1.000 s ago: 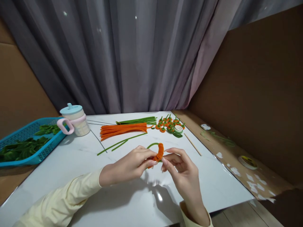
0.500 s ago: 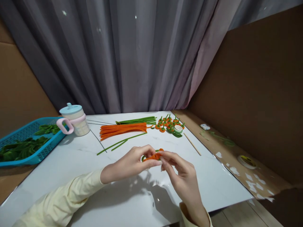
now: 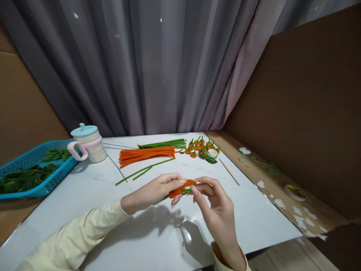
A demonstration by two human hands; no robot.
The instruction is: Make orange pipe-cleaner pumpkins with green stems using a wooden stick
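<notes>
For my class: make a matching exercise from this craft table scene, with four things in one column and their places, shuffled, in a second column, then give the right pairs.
Things
1. orange coil
2. lidded cup
3. blue basket
4. wooden stick

Places
A. at the table's left edge, holding green leaves
B. pinched between the left hand and the right hand
C. lying alone on the white table, right of the loose green stems
D. standing beside the basket, left of the orange stem bundle

Pairs: 1-B, 2-D, 3-A, 4-C
</notes>
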